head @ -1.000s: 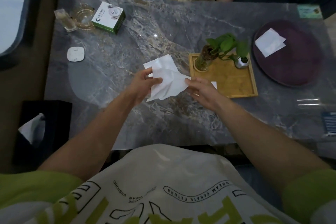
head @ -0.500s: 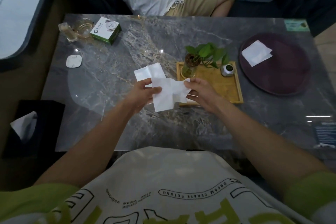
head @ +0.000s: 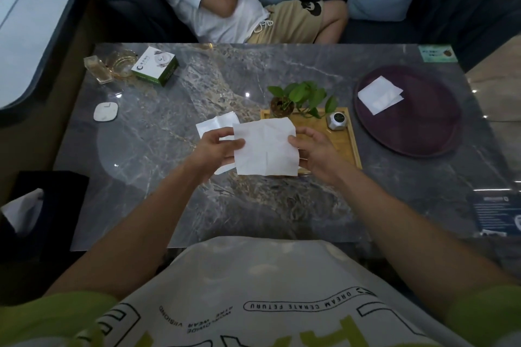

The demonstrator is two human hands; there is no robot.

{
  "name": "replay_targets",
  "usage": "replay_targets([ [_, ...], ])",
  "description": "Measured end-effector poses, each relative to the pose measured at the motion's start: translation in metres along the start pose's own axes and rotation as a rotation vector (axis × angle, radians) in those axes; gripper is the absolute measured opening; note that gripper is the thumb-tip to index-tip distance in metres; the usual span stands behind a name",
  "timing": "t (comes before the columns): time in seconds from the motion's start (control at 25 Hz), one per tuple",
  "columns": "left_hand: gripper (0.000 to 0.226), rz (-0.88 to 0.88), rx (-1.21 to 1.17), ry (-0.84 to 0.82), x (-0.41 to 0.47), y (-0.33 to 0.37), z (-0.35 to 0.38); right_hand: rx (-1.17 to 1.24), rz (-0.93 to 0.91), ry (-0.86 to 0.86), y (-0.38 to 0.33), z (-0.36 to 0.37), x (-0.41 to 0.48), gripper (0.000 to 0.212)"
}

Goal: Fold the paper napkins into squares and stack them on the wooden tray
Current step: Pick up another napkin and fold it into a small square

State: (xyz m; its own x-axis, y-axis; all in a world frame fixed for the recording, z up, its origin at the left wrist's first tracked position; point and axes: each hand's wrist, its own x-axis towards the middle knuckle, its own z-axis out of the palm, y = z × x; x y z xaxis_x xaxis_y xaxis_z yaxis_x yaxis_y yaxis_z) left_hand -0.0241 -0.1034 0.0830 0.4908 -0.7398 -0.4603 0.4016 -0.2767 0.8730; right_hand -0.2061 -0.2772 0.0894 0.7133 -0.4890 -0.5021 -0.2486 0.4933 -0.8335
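A dark marble table (head: 174, 177) fills the scene, with a person seated at its near edge and both bare arms reaching out over the middle. Far to the right sits a round purple tray (head: 423, 132) carrying a folded white square (head: 379, 95), well apart from the hands. Nearer, the wooden tray (head: 348, 144) lies just beyond and to the right of the right hand (head: 315, 151), so that hand is plainly the closer one to it. The tray's long sides appear to run away from the person, and a potted plant (head: 298, 98) and a small silver object (head: 337, 121) crowd its far end. No folded napkin is visible on its bare wood.

Between the hands hangs the paper napkin (head: 266, 148), opened almost flat above the table, white, roughly square, crossed by old crease lines. The left hand (head: 217, 149) pinches its left edge while the right hand's fingers close on its right edge; the hands stand apart, one at each side. A second white sheet (head: 215, 127) shows behind the left hand; whether it lies on the table or is held cannot be told. The fold looks not yet made.
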Motion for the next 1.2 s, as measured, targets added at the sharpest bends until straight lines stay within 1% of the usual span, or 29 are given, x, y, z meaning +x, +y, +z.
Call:
replay_targets([
  [0.2,0.017,0.001,0.018,-0.001,0.003,0.011,0.0,0.028,0.011,-0.072,-0.008,-0.002,-0.002,0.017],
  [0.36,0.017,-0.001,0.004,-0.003,0.002,0.014,0.002,0.043,0.002,-0.062,-0.009,-0.004,-0.004,0.024],
  [0.68,0.015,0.001,-0.002,0.01,-0.003,0.017,0.002,0.059,-0.001,-0.061,-0.014,-0.008,-0.005,0.021],
  [0.88,0.019,-0.004,-0.026,0.009,-0.003,0.02,0.001,0.028,-0.018,-0.095,-0.021,-0.009,-0.001,0.027],
  [1.04,0.018,0.013,-0.051,0.002,-0.003,0.023,-0.003,0.04,-0.018,-0.113,-0.027,-0.006,0.002,0.029],
  [1.2,0.016,0.047,-0.063,-0.006,-0.004,0.027,-0.003,0.026,-0.037,-0.109,-0.035,-0.002,0.003,0.024],
])
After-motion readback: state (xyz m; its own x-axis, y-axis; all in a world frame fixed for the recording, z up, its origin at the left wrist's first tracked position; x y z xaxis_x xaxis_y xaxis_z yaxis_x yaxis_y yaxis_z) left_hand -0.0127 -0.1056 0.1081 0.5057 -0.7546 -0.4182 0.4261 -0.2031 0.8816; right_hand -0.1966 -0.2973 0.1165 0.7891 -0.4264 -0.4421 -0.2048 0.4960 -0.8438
